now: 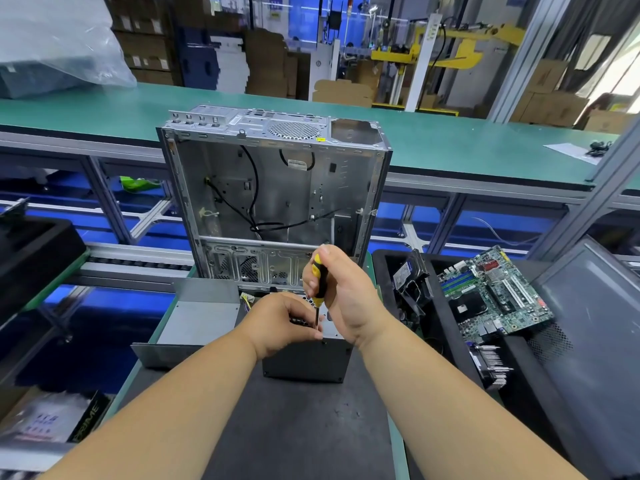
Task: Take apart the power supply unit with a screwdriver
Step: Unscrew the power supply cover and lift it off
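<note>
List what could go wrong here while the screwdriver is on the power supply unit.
1. The left hand pinches the shaft of the screwdriver near the tip; if the tip slips, it may jab those fingers.
2. The power supply unit stands free on the black mat, steadied only by the hands, so downward force from the right hand could tip or slide it.
3. A loosened screw might drop inside the unit or roll off the mat.

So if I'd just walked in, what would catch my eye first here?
Probably the two bare hands in the middle: the right hand grips a yellow-and-black screwdriver upright over a dark metal power supply box, which the left hand steadies. Behind stands an emptied silver computer case; a green circuit board lies at right.
</note>
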Demonstrator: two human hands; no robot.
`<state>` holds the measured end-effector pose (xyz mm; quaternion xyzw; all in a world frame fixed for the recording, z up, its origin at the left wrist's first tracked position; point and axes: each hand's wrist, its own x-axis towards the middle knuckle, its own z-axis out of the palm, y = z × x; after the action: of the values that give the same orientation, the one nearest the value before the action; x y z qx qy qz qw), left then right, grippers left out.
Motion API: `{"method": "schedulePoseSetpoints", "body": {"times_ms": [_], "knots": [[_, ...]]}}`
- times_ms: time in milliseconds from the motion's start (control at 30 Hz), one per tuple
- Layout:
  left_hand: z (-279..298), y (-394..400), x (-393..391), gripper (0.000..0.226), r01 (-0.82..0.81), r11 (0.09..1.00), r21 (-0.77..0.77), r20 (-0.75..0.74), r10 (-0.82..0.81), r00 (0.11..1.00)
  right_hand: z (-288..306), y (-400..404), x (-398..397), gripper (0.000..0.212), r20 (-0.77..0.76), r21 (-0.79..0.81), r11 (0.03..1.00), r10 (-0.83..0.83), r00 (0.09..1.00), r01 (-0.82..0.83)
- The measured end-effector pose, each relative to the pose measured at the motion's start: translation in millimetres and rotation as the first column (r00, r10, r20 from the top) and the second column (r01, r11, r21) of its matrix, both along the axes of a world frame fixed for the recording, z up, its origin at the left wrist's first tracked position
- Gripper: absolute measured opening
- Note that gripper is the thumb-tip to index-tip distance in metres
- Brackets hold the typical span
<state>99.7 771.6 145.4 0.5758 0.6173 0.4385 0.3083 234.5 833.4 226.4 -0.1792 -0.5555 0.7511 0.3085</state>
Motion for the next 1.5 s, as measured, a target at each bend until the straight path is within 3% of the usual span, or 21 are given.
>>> {"method": "schedulePoseSetpoints", "body": {"times_ms": [167, 333, 467, 733, 967, 1167, 1300, 1367, 1500], "knots": [[2, 0, 0, 0.029, 0.003, 1.0, -0.002, -0.011, -0.003, 1.0, 8, 3, 5, 0.026, 0.059, 0.031, 0.999, -0.017, 0.998, 0.016], [1, 0, 0, 0.027, -0.007, 1.0, -0.014, -0.009, 0.007, 1.0, 10, 2, 1, 0.055, 0.141, 0.036, 0.998, -0.046, 0.989, 0.041], [1, 0, 0, 0.018, -0.011, 1.0, -0.001, -0.032, 0.011, 0.999, 4, -3, -5, 0.06, 0.125, 0.01, 0.999, -0.045, 0.991, 0.044], [0, 0, 0, 0.026, -0.007, 1.0, 0.003, -0.036, 0.007, 0.999, 6, 1, 1, 0.024, 0.051, -0.01, 1.0, 0.008, 0.999, -0.007], [5, -1, 1, 0.024, -0.003, 1.0, -0.031, -0.055, 0.002, 0.998, 16, 9, 11, 0.027, 0.207, 0.122, 0.992, -0.064, 0.976, 0.039], [6, -2, 1, 0.023, -0.008, 0.999, -0.041, -0.043, 0.007, 0.999, 15, 4, 3, 0.048, 0.147, -0.013, 0.998, -0.051, 0.988, 0.054], [4, -1, 0, 0.028, -0.012, 1.0, -0.024, -0.052, 0.011, 0.999, 11, 2, -6, 0.059, 0.182, -0.005, 0.998, -0.058, 0.982, 0.06], [4, 0, 0, 0.029, -0.015, 1.0, -0.016, -0.06, 0.014, 0.998, 9, 0, -7, 0.055, 0.14, -0.023, 0.999, -0.03, 0.99, 0.033], [4, -1, 1, 0.028, -0.014, 1.0, -0.011, -0.057, 0.014, 0.998, 7, -1, -4, 0.025, 0.062, -0.023, 0.999, -0.036, 0.997, 0.037]]}}
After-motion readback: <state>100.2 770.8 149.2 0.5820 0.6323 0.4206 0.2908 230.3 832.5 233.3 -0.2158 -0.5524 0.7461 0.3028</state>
